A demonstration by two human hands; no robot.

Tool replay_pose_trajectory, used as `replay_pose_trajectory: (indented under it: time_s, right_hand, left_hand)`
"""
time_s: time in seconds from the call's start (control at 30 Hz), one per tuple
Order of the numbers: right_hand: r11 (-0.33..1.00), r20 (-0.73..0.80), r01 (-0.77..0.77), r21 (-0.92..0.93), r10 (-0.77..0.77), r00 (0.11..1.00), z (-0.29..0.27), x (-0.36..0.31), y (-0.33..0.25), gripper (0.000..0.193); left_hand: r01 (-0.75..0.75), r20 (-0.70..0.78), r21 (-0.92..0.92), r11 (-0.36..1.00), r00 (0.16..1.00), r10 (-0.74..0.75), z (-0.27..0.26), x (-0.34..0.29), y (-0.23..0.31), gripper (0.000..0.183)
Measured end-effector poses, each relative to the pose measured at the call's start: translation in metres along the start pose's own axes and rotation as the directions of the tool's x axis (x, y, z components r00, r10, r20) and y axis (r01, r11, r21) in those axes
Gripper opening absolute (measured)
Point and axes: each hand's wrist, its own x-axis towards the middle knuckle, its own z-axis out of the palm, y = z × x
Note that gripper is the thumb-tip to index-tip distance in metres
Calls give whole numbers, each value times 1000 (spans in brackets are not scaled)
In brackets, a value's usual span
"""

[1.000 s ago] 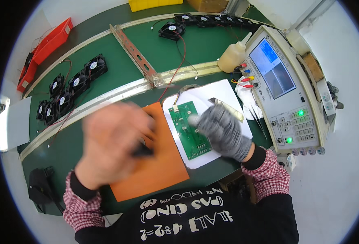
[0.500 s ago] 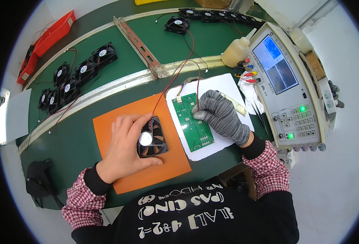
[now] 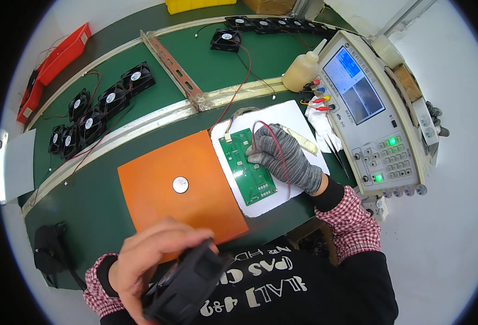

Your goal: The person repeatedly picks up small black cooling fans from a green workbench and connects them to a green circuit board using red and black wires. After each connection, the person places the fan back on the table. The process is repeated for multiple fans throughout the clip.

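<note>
My bare left hand (image 3: pixel 152 254) has its fingers closed around the frame of a square black cooling fan (image 3: pixel 187 284), held tilted edge-on near my chest and slightly blurred. My right hand (image 3: pixel 287 160), in a grey knit glove, pinches the end of a red wire (image 3: pixel 278 142) over a green circuit board (image 3: pixel 244 170). The wire loops up over the glove and down toward my body. Its very tip is hidden by the fingers. Under the board lies a white pad (image 3: pixel 298 114). On the orange mat (image 3: pixel 147 189) rests a small whitish round disc (image 3: pixel 180 184).
A test instrument with a lit screen (image 3: pixel 352 81) stands at the right, beside a yellowish squeeze bottle (image 3: pixel 299 73) and tweezers (image 3: pixel 337 154). Several black fans (image 3: pixel 109 97) lie at the back left, others (image 3: pixel 225 39) beyond a metal rail (image 3: pixel 174 67). A red bin (image 3: pixel 63 57) sits far left.
My left hand has lifted the fan off the orange mat and brought it toward my chest, tilting it. The round disc now shows on the mat. My right hand stays over the board.
</note>
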Motion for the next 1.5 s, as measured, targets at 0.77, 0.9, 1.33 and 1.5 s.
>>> replay_pose_trajectory:
  time_s: [0.77,0.9,1.33,1.5]
  right_hand:
    - [949,-194,-120,293,181,964,2,-13,-2,14]
    - [866,-280,-108,489,273,920,-3,-8,-11,15]
    - [510,489,-460,727,86,868,6,-5,-58,41]
    - [611,632,-342,714,-350,692,-7,-21,-60,18]
  left_hand:
    - [-193,0,877,439,915,403,-41,163,-132,81]
    - [411,-447,885,218,882,152,-114,161,-232,87]
    - [-77,-289,550,832,917,276,20,79,-6,64]
    - [74,-158,987,145,639,753,-77,33,-14,47]
